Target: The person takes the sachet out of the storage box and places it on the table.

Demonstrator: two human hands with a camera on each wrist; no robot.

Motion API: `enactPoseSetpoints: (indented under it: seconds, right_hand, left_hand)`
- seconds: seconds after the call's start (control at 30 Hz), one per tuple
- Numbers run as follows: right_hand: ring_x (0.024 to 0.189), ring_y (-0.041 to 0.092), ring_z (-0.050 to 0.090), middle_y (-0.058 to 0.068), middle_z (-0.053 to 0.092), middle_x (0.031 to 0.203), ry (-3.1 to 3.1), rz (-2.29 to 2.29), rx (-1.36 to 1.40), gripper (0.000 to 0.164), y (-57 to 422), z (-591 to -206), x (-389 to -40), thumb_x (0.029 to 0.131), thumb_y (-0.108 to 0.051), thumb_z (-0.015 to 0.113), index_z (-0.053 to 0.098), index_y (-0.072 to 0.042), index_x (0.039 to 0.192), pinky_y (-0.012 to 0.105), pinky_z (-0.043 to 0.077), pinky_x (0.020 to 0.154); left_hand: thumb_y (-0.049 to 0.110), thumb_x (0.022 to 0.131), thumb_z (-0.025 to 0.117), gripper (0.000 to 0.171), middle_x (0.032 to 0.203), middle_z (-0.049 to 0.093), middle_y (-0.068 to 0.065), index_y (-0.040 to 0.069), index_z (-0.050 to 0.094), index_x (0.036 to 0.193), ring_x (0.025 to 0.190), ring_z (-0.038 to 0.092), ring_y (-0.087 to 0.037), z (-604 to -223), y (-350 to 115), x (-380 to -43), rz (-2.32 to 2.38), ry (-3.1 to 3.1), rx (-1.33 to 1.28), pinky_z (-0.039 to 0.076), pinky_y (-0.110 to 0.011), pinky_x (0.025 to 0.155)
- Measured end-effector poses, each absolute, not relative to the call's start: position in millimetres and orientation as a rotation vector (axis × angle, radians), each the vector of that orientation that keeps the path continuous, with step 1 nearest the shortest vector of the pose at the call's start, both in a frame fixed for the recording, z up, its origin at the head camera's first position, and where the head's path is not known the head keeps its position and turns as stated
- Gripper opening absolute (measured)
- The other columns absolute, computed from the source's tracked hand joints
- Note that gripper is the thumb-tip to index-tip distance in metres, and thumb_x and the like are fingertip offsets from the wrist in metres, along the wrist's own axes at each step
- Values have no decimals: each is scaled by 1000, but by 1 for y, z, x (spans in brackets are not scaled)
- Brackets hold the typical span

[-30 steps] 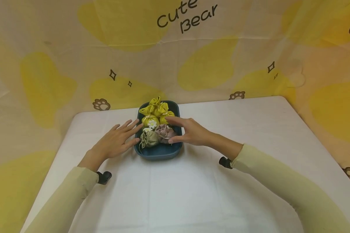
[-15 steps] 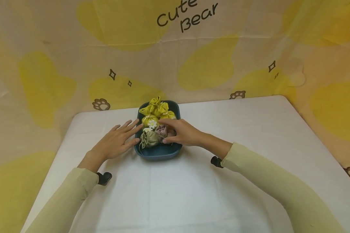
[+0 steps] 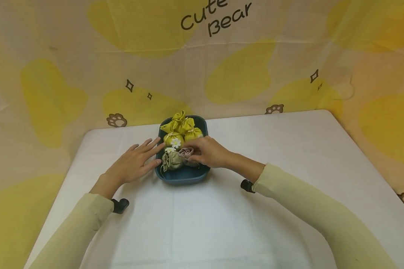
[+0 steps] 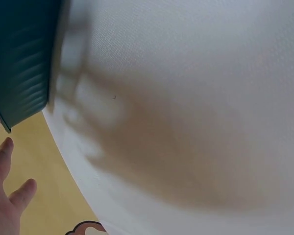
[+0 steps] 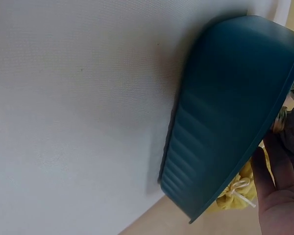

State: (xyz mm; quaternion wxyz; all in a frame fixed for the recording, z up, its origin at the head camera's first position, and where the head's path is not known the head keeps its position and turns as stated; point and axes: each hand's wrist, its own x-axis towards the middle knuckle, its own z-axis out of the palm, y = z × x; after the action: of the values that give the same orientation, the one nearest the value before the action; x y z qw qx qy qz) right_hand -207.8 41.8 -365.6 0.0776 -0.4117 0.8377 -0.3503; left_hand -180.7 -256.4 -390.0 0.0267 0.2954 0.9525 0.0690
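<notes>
"What are you holding?"

"With my right hand (image 3: 213, 152) I'm pinching a small, dusty-mauve drawstring pouch of gathered cloth (image 3: 186, 152) between thumb and fingers. It's sitting in the nearer right part of a deep, blue-green, round-cornered tray (image 3: 183, 182)."

"How far along are you?"

"As I'm judging it, my grasp is in place, but the mauve pouch isn't rising above its neighbours, so the work with it is looking barely begun. Every pouch I'm seeing is lying in the tray. How much is left after this one, I can't tell."

"What's around it?"

"A round, olive-green cloth pouch (image 3: 173, 161) is lying just to its left. Bright yellow-green cloth pouches tied with pale cord (image 3: 173, 138) are filling the far part, overlapping too much for a sure count. A white, daisy-like flower (image 3: 176, 143) is showing in front of them."

"And your other hand?"

"My left hand (image 3: 132, 164) is grasping nothing. Its fingers are spreading loosely at the tray's left rim, perhaps steadying it."

"Beyond that?"

"A white-covered table (image 3: 205, 220) is supporting the tray, and a cream-and-yellow printed backdrop (image 3: 235, 74) is hanging behind."
</notes>
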Motion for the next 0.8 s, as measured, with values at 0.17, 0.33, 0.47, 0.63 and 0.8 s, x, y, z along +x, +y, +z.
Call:
enactPoseSetpoints:
  seconds: [0.17, 0.33, 0.47, 0.63, 0.8]
  right_hand:
    - [92, 12, 67, 5, 73, 110, 2518, -1058, -1229, 34, 42, -364, -207, 90, -7, 75, 69, -5, 123, 24, 54, 81]
    - [89, 11, 65, 3, 73, 109, 2534, -1072, -1204, 32, 43, -363, -207, 91, -7, 73, 71, -7, 122, 23, 53, 76]
    - [88, 11, 65, 3, 73, 109, 2546, -1077, -1185, 29, 44, -361, -207, 92, -5, 71, 71, -8, 121, 24, 53, 74]
    - [94, 13, 67, 4, 74, 109, 2595, -1079, -1198, 27, 47, -358, -207, 92, -4, 70, 73, -7, 118, 29, 55, 78]
    - [94, 14, 69, 6, 74, 108, 2626, -1082, -1210, 27, 50, -349, -209, 92, -4, 70, 72, -4, 118, 30, 56, 80]
  left_hand:
    - [49, 105, 42, 63, 165, 20, -8, 22, 27, 160, 148, 23, -37, -391, -256, -181, 225, 2939, 907, 24, -62, 113]
    - [50, 105, 41, 63, 165, 20, -7, 23, 26, 160, 149, 22, -36, -391, -256, -181, 227, 2937, 907, 24, -61, 114]
    - [50, 105, 41, 63, 165, 20, -8, 23, 26, 160, 148, 23, -37, -391, -256, -181, 229, 2938, 910, 24, -62, 113]
    - [50, 105, 40, 62, 164, 20, -8, 23, 26, 160, 148, 23, -38, -390, -256, -181, 213, 2941, 914, 24, -62, 113]
    - [50, 105, 39, 62, 164, 20, -8, 24, 25, 160, 148, 23, -38, -391, -257, -182, 199, 2939, 900, 24, -63, 113]
